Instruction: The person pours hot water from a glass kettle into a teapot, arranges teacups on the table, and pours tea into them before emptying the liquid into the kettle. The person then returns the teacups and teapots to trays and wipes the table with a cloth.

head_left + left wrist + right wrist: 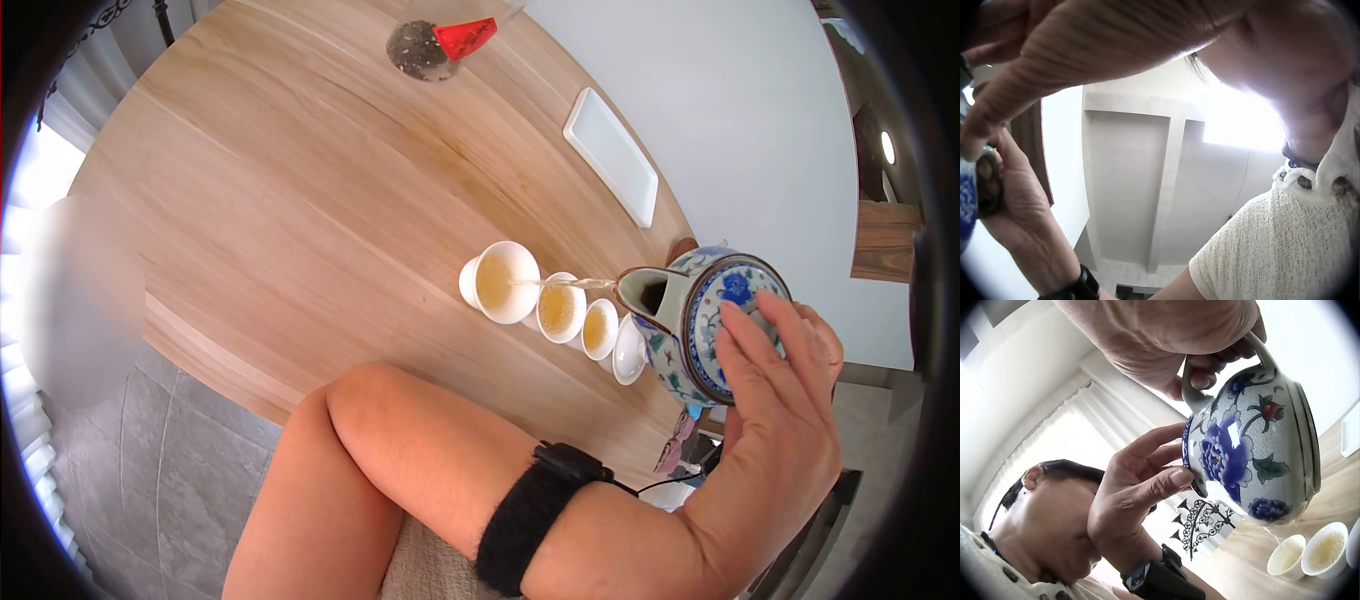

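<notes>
A blue-and-white floral teapot (700,320) is tilted in the air, with a thin stream running from its spout (640,290) into the nearest large white cup (520,285). My left hand (780,410) rests its fingers on the teapot's lid (737,287); thumb and fingers lie nearly straight there in the right wrist view. My right hand (1197,337) grips the teapot's handle (1263,350), fingers curled round it; the body of the pot hides it in the head view. Further white cups (562,312) stand in a row below the spout, several holding yellow liquid.
A white rectangular tray (612,160) lies near the table's far edge. A clear container with dark contents (420,50) and a red label (465,38) stands at the top. My left arm (430,430) spans the near edge of the wooden table (300,200).
</notes>
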Motion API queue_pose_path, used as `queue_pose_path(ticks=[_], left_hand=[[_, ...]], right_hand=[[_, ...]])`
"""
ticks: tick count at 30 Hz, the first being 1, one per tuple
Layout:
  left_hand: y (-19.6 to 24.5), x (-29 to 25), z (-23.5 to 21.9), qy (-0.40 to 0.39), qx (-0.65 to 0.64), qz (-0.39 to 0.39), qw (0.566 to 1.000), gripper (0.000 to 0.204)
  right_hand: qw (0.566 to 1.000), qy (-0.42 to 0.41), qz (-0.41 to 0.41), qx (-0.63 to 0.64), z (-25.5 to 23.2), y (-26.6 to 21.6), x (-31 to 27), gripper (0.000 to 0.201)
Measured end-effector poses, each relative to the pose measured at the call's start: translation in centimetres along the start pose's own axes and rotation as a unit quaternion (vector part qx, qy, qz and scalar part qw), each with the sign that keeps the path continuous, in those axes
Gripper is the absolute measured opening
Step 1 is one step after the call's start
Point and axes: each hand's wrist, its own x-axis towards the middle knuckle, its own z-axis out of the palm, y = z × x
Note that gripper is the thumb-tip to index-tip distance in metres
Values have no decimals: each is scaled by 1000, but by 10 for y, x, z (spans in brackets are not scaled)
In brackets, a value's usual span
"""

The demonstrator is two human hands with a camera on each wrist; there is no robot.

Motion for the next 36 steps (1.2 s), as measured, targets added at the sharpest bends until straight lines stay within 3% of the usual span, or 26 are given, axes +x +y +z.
queue_pose_path(ticks=[7,10,12,13,14,15,16,18,20,22,23,25,36], left_hand=[[-1,0,1,23,-10,-11,1000,47],[-2,3,-3,31,-14,-9,999,47],[-2,7,-7,41,-15,2,999,47],[12,3,-8,46,-17,9,999,47],[15,5,-11,47,-15,18,999,47],[11,5,-18,18,-27,23,999,45],[9,5,-22,-11,-38,29,999,44],[4,1,-14,12,-3,66,998,37],[-16,-2,-12,37,34,99,994,31],[-61,1,-25,-121,-101,330,931,20],[-51,6,-34,-116,-97,335,930,20],[-19,15,-57,-166,31,141,975,42],[-22,13,-57,-154,67,194,966,39]], right_hand=[[999,2,-41,-19,-2,6,1,22],[994,-29,-95,-55,-5,23,6,19],[939,-18,-325,-108,-5,53,17,18],[942,-11,-320,-104,-4,70,27,18],[976,-44,-155,148,-5,91,42,16],[919,-69,18,388,-3,106,51,14],[917,-59,18,394,-2,117,58,14],[902,-98,-12,421,2,136,76,8],[883,-137,-46,446,6,147,89,24],[876,-210,-38,433,-3,131,91,33],[874,-206,-42,438,-4,130,93,33],[874,-238,-82,415,-8,130,97,32],[863,-233,-80,441,-10,131,95,33]])
